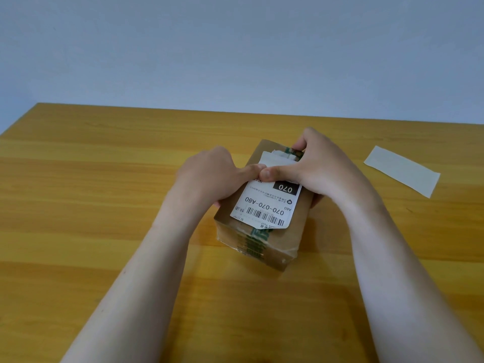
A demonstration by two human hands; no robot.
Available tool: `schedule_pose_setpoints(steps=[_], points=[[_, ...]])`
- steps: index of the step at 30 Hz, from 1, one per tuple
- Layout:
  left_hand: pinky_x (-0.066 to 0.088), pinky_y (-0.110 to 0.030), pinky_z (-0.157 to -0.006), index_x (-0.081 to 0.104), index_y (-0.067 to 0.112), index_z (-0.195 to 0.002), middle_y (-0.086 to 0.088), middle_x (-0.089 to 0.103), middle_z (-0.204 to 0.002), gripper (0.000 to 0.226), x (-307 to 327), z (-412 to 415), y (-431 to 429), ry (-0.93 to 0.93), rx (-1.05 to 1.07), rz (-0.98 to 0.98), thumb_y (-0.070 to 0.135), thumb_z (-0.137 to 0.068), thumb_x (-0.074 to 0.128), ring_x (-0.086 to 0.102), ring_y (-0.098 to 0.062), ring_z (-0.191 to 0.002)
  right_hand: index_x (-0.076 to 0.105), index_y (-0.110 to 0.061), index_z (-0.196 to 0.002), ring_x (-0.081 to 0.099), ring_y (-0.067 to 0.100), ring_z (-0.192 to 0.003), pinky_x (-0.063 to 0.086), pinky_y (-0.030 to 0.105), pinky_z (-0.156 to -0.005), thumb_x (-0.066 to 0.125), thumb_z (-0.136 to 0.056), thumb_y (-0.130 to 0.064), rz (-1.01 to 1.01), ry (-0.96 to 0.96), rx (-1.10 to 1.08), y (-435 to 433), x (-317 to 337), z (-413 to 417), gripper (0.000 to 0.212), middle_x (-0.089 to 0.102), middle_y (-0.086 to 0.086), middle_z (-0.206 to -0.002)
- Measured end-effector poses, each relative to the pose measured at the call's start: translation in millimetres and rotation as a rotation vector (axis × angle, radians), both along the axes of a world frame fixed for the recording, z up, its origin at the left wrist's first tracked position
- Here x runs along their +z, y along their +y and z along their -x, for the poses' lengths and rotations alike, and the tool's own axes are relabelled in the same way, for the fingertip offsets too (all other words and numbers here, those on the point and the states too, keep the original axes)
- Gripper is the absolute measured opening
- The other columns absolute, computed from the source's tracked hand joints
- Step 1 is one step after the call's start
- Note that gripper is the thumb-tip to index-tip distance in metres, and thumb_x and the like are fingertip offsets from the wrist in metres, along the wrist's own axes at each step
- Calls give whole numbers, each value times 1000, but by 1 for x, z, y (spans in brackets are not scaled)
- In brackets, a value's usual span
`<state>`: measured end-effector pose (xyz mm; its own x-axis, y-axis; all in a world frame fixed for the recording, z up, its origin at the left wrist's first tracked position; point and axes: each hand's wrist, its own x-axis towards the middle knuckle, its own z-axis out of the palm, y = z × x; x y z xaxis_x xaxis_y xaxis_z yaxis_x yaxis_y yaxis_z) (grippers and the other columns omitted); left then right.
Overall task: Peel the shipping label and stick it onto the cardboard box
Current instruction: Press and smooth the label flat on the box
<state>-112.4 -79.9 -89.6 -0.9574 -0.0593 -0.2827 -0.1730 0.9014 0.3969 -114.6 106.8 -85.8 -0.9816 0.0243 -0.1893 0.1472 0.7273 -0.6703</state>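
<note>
A small brown cardboard box, taped with clear and green tape, lies on the wooden table in the middle of the head view. A white shipping label with a barcode and "070-070-A80" lies on the box's top face. My left hand grips the box's left side, its thumb pressing on the label's middle. My right hand wraps the box's right side and far end, its thumb pressing the label beside the left thumb. The label's far end looks slightly lifted.
A pale rectangular strip of backing paper lies flat on the wooden table to the right of the box. A plain grey-blue wall stands behind the table's far edge.
</note>
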Motion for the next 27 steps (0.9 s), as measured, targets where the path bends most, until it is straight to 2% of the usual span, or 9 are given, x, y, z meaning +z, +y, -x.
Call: schedule_pose_setpoints(steps=[3,7,12,15,18,21,23,25,27], points=[[64,-40,-78,72,12,-90,-4,80,-75,76,-1,-1,-1,-21,-5,39,83,-88,46,76,-22,-62,43,-31,-90,62,20,-93,46,31,-50,92,-49,-68,1,-2,4,0,-1,1,74,59,-1,-111],[59,-33,-67,69,13,-86,-4,77,-72,75,-1,-2,1,1,-2,88,84,-89,44,74,-23,-59,43,-32,-90,63,20,-94,49,32,-52,91,-47,-69,8,10,2,0,-1,0,74,60,-1,-111],[57,-30,-66,71,16,-86,-3,76,-71,70,4,-4,1,-87,-12,32,79,-94,41,72,-22,-54,51,-33,-98,67,20,-93,63,44,-65,91,-49,-69,68,42,-25,-2,-3,-1,73,60,-5,-113],[66,-38,-75,65,16,-105,-3,76,-84,62,8,-4,-3,-141,38,-83,73,-97,42,77,-27,-68,63,-33,-124,64,6,-95,57,33,-66,89,-63,-64,129,97,-22,-2,-5,1,74,62,-12,-121],[67,-44,-75,52,24,-135,3,75,-99,56,11,-4,-11,-94,79,-235,66,-97,54,78,-22,-83,56,-33,-148,65,-1,-102,54,27,-67,89,-68,-61,270,3,26,0,-3,2,91,63,-14,-132],[68,-43,-65,38,36,-155,6,74,-109,74,14,-5,-15,-112,59,-430,58,-92,69,76,-15,-92,47,-34,-156,59,-4,-103,48,20,-74,92,-59,-59,292,-49,113,4,2,0,110,55,-18,-134],[68,-42,-62,31,40,-160,10,71,-114,88,13,-6,-14,-156,21,-509,52,-87,78,75,-14,-98,41,-36,-159,56,3,-112,43,17,-80,95,-53,-56,260,-76,163,6,3,0,120,50,-18,-135],[67,-41,-62,20,42,-164,16,65,-117,104,11,-6,-13,-193,-17,-518,49,-82,83,73,-13,-103,37,-36,-161,50,9,-129,43,25,-93,97,-47,-58,219,-87,184,6,2,0,131,47,-16,-149],[68,-43,-66,5,43,-167,16,61,-124,119,8,-5,-12,-210,-29,-510,48,-79,85,71,-16,-108,36,-35,-161,47,12,-136,42,31,-99,95,-39,-61,189,-88,199,5,0,1,138,41,-11,-159]])
